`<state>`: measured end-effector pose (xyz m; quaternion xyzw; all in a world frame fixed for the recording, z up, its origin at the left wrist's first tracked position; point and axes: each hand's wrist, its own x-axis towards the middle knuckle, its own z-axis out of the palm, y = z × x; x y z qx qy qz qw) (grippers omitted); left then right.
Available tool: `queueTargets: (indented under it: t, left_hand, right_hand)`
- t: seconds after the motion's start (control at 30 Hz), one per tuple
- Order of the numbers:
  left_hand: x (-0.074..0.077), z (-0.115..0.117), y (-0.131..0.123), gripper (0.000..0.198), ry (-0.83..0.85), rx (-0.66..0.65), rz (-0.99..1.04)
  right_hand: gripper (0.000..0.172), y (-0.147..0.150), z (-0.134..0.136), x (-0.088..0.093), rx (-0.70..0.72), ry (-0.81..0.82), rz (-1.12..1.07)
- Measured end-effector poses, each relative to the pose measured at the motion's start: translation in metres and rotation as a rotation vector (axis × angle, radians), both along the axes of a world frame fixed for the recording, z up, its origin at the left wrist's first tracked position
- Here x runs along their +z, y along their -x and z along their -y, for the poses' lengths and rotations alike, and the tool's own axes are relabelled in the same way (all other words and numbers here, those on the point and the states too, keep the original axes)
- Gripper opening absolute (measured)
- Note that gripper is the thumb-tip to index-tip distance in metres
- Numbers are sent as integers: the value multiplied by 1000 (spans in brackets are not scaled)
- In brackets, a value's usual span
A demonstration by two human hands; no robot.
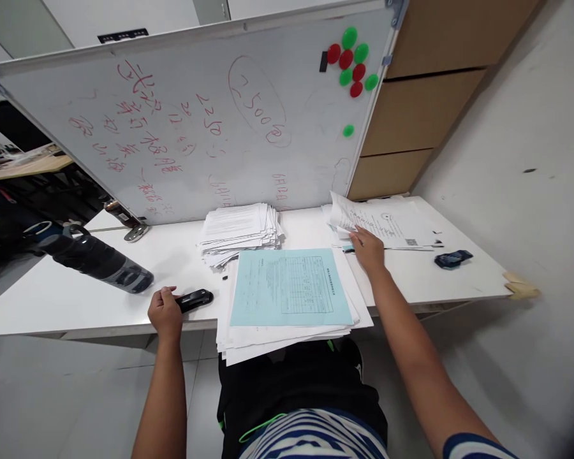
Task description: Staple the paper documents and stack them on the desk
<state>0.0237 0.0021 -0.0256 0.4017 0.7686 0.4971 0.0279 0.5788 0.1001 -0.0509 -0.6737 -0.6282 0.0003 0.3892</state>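
Note:
My left hand (165, 313) rests at the table's front edge, closed around the near end of a black stapler (198, 298) lying on the tabletop. At the right, my right hand (369, 253) pinches the lifted, curling edge of some printed sheets (347, 213). Those sheets belong to a spread of white papers (414, 220) lying against the back. Between my hands lies a light blue printed form (258, 290) on top of white papers that overhang the front edge. Behind it stands an uneven stack of printed sheets (239, 224). What lies under my right fingers is partly hidden.
A dark water bottle (110, 264) stands on the left side of the white table (52, 309). A whiteboard (306, 153) with red writing and round magnets rises behind. A small dark object (453, 258) lies at the right, near the taped table corner (521, 285). Cardboard boxes (425, 108) stand behind.

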Motion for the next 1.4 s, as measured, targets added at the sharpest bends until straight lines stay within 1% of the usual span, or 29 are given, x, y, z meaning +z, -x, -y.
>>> queueTargets:
  t: [0.17, 0.43, 0.53, 0.6, 0.7, 0.77, 0.8, 0.87, 0.93, 1.0, 1.03, 1.1, 1.13, 1.17, 1.2, 1.27, 1.3, 1.33, 1.4]
  left_hand:
    - [0, 0, 0, 40, -8, -1, 16]
    - [1, 0, -1, 38, -35, -5, 35]
    - [1, -1, -1, 40, -16, 4, 25]
    - [1, -1, 0, 41, -4, 4, 15]
    - [1, 0, 0, 41, -2, 3, 9]
    - [0, 0, 1, 40, 0, 7, 10]
    - [0, 0, 1, 40, 1, 7, 10]
    - [0, -1, 1, 40, 5, -1, 16]
    - [1, -3, 0, 40, 13, 8, 15]
    - [6, -4, -4, 38, 13, 42, -35]
    - [10, -3, -8, 36, -1, 69, -94]
    - [20, 7, -23, 35, -65, 105, -248]
    - [25, 16, -34, 35, -104, 96, -316]
    - [30, 28, -48, 37, -143, 50, -340]
    - [34, 41, -65, 40, -144, -73, -318]
    - [39, 70, -101, 44, -66, -410, -205]
    - [39, 83, -118, 42, -17, -542, -154]
    - [39, 94, -135, 40, 23, -617, -104]
    - [37, 108, -160, 41, 68, -670, 35]
  right_hand:
    - [42, 2, 1, 2, -10, -41, -7]
    - [41, 1, 2, 1, 5, -41, 2]
    - [42, 2, 1, 2, 0, -32, 11]
    - [42, 4, 2, 8, -18, -30, 15]
    - [42, 15, 11, 27, -69, -71, 17]
    - [41, 28, 29, 45, -72, -92, 39]
    - [40, 37, 43, 54, -49, -96, 58]
    - [36, 58, 77, 68, 60, -112, 94]
    - [32, 83, 115, 77, 181, -139, 109]
    - [30, 110, 151, 78, 296, -180, 112]
    - [31, 123, 166, 76, 346, -193, 110]
    - [36, 147, 190, 70, 419, -206, 92]
    - [37, 156, 198, 67, 445, -211, 80]
    - [39, 164, 205, 63, 461, -213, 64]
    - [39, 171, 209, 60, 472, -215, 48]
    - [40, 179, 215, 55, 482, -212, 16]
    - [39, 181, 217, 53, 487, -209, 7]
    - [39, 182, 219, 52, 492, -205, 5]
    - [38, 184, 221, 49, 508, -195, 22]
